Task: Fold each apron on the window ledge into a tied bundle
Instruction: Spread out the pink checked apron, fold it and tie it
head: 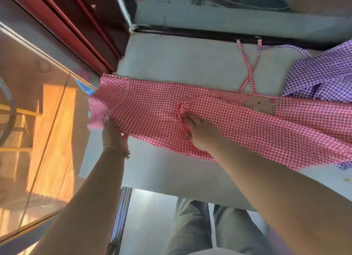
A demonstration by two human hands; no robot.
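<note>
Hidden or cut off: the red gingham apron (pixel 238 125) ran out of view at the right edge, so its full length could not be seen; the purple gingham apron (pixel 322 77) was also cut by the right edge and partly tucked under the red one. The fingertips of the left hand (pixel 113 132) were lost under the cloth and blurred. The scene through the window glass (pixel 43 121) was a smear of orange and brown, too unclear to name.
Aprons counted: two, one red-and-white check, one purple-and-white check, both on the window ledge (pixel 171 60).
Red apron position: spread lengthwise across the ledge, its left end hanging past the ledge corner by the dark red window frame (pixel 80 31), its near edge draped over the front of the ledge.
Straps counted: two red check straps (pixel 249 71) lay crossed on the bare ledge beyond the apron; one purple strap (pixel 282 47) curved near the far frame.
Patch: one pink pocket with a brown animal figure (pixel 261 104), partly folded over.
Left hand: gripped the apron's left end, fingers curled into the fabric.
Right hand (pixel 200 132): pressed on the middle of the red apron, fingers bunching a small pucker of cloth (pixel 183 107).
Hands counted: two, with a thin bracelet (pixel 118 149) on the left wrist.
Below the ledge: the person's trousers (pixel 209 226), cut off by the bottom edge.
</note>
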